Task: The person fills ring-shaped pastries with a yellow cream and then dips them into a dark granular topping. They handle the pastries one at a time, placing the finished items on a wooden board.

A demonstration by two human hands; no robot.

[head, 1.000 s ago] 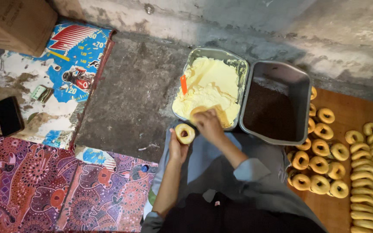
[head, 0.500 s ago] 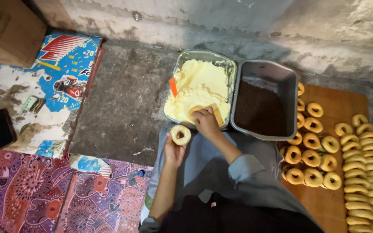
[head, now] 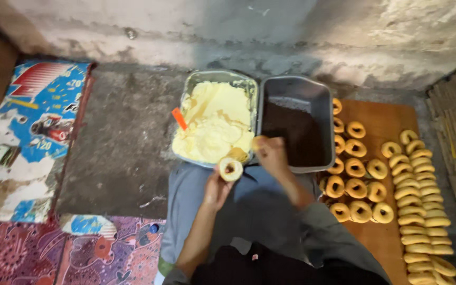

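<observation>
So the left hand point(head: 216, 189) is gripping a ring-shaped doughnut point(head: 230, 169), holding it up over the lap just at the near edge of the cream tray point(head: 193, 84). The doughnut's top looks pale, like it's coated with the yellow stuff. The right hand point(head: 273, 154) is curled around something small and yellowish at its fingertips, right where the two trays meet at their near corners; it's too blurry to say what exactly that bit is.

The cream tray is a metal rectangular one, heaped with pale yellow cream, and an orange spatula handle point(head: 179, 118) pokes out along its left edge. Touching it on the right is a darker grey tray point(head: 320, 95) with a brown, crumbly-looking filling in it.

Further right there's a wooden board point(head: 391, 119) on the floor, loaded with plain doughnuts point(head: 368, 174), loose ones near its left edge and tightly packed rows down the right side. Off to the left, well apart from the trays, a colourful printed mat point(head: 43, 105) lies on the concrete, with a purple patterned cloth point(head: 54, 253) below it.
</observation>
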